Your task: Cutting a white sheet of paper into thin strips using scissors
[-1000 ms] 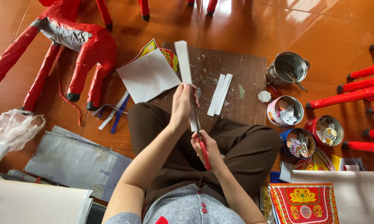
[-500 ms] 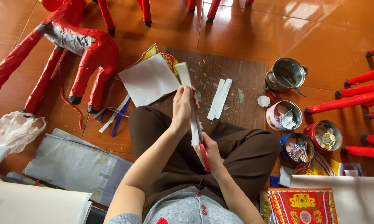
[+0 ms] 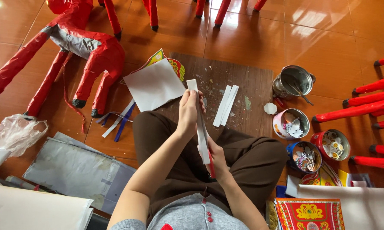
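Two hands: seen in the one head view, both raised over the lap and closed on one strip point(image 3: 199, 117).
Left hand point(image 3: 189, 111): fingers are curled shut around the strip's upper part, just below its top end.
Right hand point(image 3: 215, 156): fingers are closed around red-handled scissors point(image 3: 210, 167) at the strip's lower end; whether the blades are open cannot be told.
Strip: a long narrow band of white paper, held nearly upright between the hands, above the brown board point(image 3: 239, 96).
Handling: the strip is judged very light, thin and limp, easily creased or torn; it is best pinched flat near an end and kept taut between both hands.
Board: two more cut strips point(image 3: 226, 105) are laid side by side on it, with paper scraps about.
Sheet point(image 3: 155, 85): white, lying at the board's left edge.
Tins point(image 3: 312, 140): several round ones stand to the right, filled with small cut pieces.
Horse point(image 3: 79, 47): a red paper figure lies at upper left on the tile floor point(image 3: 251, 34).
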